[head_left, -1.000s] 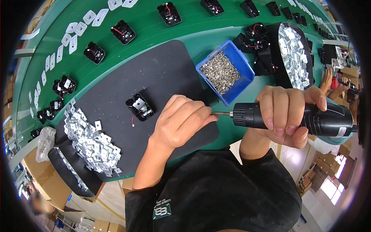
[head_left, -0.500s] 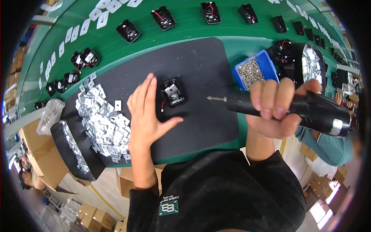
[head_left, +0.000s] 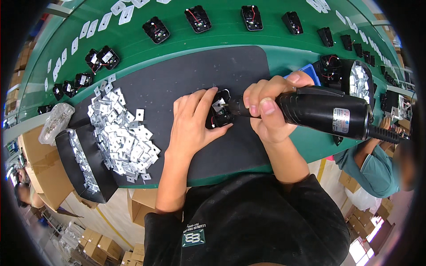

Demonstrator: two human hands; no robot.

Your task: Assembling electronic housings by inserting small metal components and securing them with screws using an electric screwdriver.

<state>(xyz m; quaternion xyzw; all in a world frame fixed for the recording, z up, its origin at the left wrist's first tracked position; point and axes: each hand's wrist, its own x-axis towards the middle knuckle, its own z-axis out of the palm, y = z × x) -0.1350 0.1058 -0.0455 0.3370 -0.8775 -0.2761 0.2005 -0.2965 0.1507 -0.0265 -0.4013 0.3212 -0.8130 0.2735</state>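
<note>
My left hand point(head_left: 188, 122) steadies a small black plastic housing point(head_left: 224, 119) on the dark mat, fingers along its far left side and thumb at its near edge. Inside the housing lies a silvery metal plate point(head_left: 218, 105). A black electric screwdriver point(head_left: 313, 108) is gripped in my right hand point(head_left: 273, 104), lying nearly level with its cord running off to the right. The bit's tip points into the housing over the plate; the screwdriver's nose hides part of the housing. Whether a screw sits under the bit, I cannot tell.
Left of my hands, a heap of metal plates point(head_left: 126, 139) covers the mat point(head_left: 242, 153). A blue tray point(head_left: 310, 71) is partly hidden behind my right hand. More black housings point(head_left: 197, 18) line the green surface at the back. A co-worker's sleeve point(head_left: 372, 175) shows at right.
My right hand has brought the screwdriver leftward, its bit now over the housing. My left hand has moved right, closing around the housing, which sat apart from it before.
</note>
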